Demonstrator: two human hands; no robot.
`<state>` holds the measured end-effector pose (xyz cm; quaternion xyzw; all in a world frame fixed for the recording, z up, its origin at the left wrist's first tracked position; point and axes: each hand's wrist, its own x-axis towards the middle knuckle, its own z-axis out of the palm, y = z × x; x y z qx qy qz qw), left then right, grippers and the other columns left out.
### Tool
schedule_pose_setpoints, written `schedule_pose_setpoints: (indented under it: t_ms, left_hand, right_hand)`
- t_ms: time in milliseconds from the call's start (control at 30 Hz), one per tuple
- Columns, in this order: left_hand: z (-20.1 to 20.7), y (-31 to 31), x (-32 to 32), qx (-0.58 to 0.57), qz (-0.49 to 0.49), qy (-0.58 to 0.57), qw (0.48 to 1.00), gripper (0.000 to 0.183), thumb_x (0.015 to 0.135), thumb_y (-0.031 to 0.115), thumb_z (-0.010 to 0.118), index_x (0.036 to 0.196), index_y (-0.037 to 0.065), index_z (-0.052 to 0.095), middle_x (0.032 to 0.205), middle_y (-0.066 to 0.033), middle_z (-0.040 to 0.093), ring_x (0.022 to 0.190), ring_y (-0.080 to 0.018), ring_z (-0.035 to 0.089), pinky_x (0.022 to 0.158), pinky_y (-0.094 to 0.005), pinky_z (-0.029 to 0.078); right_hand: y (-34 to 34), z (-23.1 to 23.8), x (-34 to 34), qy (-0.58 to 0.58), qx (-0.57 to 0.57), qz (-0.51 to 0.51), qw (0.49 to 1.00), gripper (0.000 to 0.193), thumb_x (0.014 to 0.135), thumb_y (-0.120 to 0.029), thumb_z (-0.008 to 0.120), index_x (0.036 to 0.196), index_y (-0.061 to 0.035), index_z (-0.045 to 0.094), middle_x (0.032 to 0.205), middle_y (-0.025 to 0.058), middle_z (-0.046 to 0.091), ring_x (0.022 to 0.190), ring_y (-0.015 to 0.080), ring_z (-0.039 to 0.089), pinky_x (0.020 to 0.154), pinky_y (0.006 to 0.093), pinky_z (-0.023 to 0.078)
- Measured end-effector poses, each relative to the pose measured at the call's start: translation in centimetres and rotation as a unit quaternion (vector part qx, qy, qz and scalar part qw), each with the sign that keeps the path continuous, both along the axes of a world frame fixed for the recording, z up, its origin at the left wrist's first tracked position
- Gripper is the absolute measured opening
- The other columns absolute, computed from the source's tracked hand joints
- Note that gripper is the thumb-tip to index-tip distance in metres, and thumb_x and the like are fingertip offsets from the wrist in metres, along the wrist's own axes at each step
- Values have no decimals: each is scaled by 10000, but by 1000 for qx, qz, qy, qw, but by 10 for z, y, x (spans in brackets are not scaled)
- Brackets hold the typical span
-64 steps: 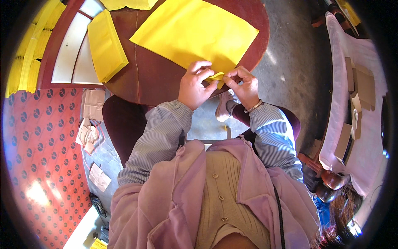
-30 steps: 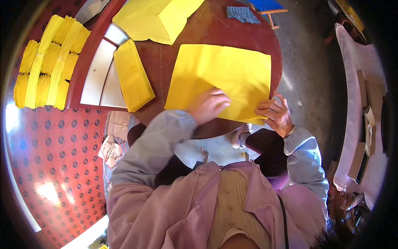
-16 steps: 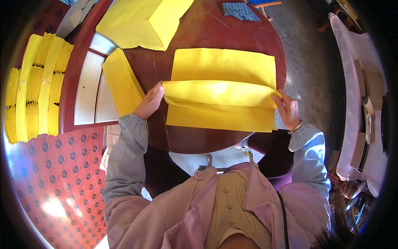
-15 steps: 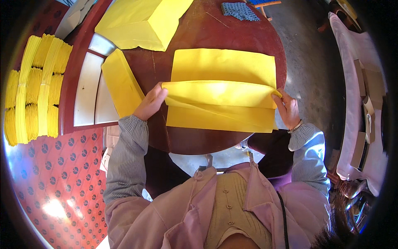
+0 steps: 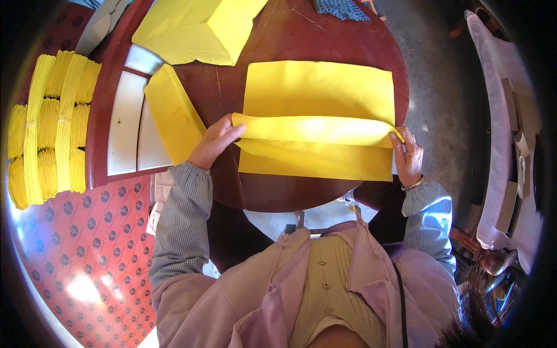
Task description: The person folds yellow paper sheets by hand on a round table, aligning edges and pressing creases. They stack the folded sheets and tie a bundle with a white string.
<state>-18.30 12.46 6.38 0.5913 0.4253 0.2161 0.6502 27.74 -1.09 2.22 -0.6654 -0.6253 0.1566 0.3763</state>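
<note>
Between my two hands a folded strip of yellow paper (image 5: 316,130) stretches from side to side. My left hand (image 5: 216,142) pinches its left end, thumb on top. At the right end, my right hand (image 5: 409,156) grips the strip's curled corner between thumb and fingers. Flat yellow paper (image 5: 319,87) shows above and below the strip, on a round dark red table (image 5: 290,192). Whether the strip is part of that paper or a separate sheet, I cannot tell.
A long yellow paper piece (image 5: 173,113) lies left of my left hand. Behind it sits a large yellow paper stack (image 5: 191,32). Bundled yellow folded papers (image 5: 49,127) are at far left. A blue knitted cloth (image 5: 341,9) lies on the table's far edge.
The held strip has become narrower and flatter, and more of the yellow paper shows above it. Both hands keep hold of its ends.
</note>
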Motion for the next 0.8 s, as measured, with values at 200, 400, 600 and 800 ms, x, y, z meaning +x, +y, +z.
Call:
schedule_pose_setpoints:
  t_ms: [200, 400, 600, 800]
  left_hand:
    - [-9, -1, 26, 12, 107, 37, 994, 626, 883, 19, 793, 1417, -20, 468, 1277, -139, 672, 1163, -194, 665, 996, -337, 541]
    - [-32, 0, 36, 104, 195, 124, 967, 706, 850, 100, 838, 1404, -66, 435, 1084, -201, 768, 926, -214, 761, 800, -318, 605]
    - [-35, 3, 38, 115, 211, 204, 949, 765, 812, 152, 863, 1409, -69, 439, 1024, -207, 781, 881, -220, 766, 777, -316, 599]
    - [-28, -1, 44, 179, 194, 278, 924, 814, 773, 183, 879, 1420, -41, 440, 825, -126, 725, 731, -234, 713, 692, -350, 568]
  right_hand:
    - [8, 2, -6, 11, -21, -38, 999, 150, 1014, -170, 643, 1072, -38, 684, 841, 228, 707, 805, 369, 743, 700, 424, 557]
    - [12, -1, -15, 27, -8, -85, 996, 160, 997, -193, 670, 1016, -35, 663, 766, 236, 674, 738, 413, 711, 650, 428, 548]
    - [10, -13, -22, 5, 32, -121, 992, 180, 986, -165, 701, 1094, -29, 650, 832, 179, 703, 673, 332, 687, 663, 393, 558]
    - [7, -21, -24, 13, 26, -141, 990, 315, 963, -109, 732, 1249, -58, 608, 795, 135, 652, 677, 231, 666, 628, 357, 551]
